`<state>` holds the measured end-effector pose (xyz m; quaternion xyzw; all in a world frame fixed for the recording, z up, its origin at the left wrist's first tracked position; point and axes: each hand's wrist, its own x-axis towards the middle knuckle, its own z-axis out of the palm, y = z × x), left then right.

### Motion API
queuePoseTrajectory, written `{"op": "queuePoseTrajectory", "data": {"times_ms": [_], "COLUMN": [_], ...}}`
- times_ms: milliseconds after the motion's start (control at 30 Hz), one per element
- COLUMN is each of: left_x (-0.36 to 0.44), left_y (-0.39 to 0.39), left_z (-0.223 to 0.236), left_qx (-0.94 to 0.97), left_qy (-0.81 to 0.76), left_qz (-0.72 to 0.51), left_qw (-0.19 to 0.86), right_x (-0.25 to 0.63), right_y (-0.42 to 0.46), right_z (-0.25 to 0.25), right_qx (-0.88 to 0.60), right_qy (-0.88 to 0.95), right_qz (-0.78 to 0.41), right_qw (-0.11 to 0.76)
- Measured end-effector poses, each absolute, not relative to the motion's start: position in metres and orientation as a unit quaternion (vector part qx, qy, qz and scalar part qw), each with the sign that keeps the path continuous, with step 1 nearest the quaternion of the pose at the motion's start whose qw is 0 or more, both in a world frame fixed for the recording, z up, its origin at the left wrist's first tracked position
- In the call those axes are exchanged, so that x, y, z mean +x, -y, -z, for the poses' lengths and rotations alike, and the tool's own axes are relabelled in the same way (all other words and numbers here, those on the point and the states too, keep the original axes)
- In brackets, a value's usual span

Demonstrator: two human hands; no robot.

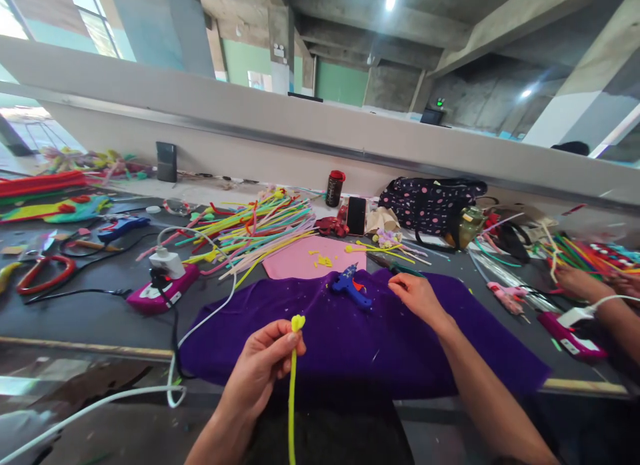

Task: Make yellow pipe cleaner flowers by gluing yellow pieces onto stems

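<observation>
My left hand (pixel 267 358) is closed in a pinch on a yellow pipe cleaner (pixel 293 412), just under its small curled yellow head (pixel 298 323). The stem hangs down below the fingers. Over the purple cloth (pixel 310 345), my right hand (pixel 417 297) has its thumb and fingers drawn together; whether anything small is between them cannot be seen. A dark-handled tool (pixel 400 268) lies just behind that hand. Left of it, a blue glue gun (pixel 353 288) rests on the cloth. Yellow bits (pixel 323 259) lie on a pink sheet (pixel 287 260) beyond.
A pile of coloured pipe cleaners (pixel 270 225) lies behind, near a phone (pixel 356 216), a red-lidded bottle (pixel 335 188) and a dotted bag (pixel 430 208). Left are red-handled scissors (pixel 47 273) and a magenta power strip (pixel 163 292) with a white cable. Another person's hands (pixel 580 283) work at right.
</observation>
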<state>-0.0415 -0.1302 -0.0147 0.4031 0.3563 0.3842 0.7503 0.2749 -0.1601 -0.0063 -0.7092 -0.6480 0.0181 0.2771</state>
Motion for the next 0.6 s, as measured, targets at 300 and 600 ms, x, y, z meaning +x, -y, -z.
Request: {"op": "queuePoseTrajectory", "data": {"times_ms": [300, 600], "left_x": [-0.031, -0.033], "left_y": [0.127, 0.124], "left_z": [0.022, 0.028], "left_qx": [0.406, 0.41], "left_qy": [-0.345, -0.342], "left_qz": [-0.375, -0.372], "left_qw": [0.759, 0.759], "right_x": [0.263, 0.219], "right_y": [0.142, 0.115], "right_z": [0.008, 0.022], "right_qx": [-0.692, -0.717], "right_qy": [0.689, 0.657], "right_qz": [-0.043, -0.081], "right_qw": [0.211, 0.219]}}
